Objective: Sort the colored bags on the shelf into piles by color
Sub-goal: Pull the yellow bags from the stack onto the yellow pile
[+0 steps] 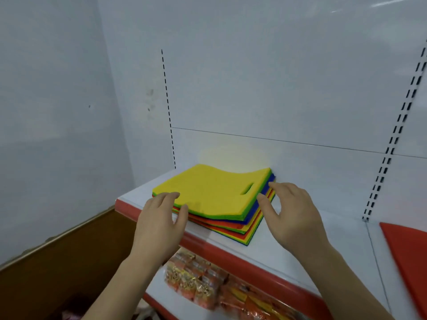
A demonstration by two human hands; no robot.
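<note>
While two hands (pixel 226 211) flank, one stack (pixel 215 199) lies.

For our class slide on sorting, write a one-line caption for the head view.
Two open hands, left hand and right hand, flank a mixed stack of flat coloured fabric bags, yellow on top.

bag stack (pixel 215 199) yellow-topped, green, blue, red, orange layers; shelf edge (pixel 231 252) red.
</note>
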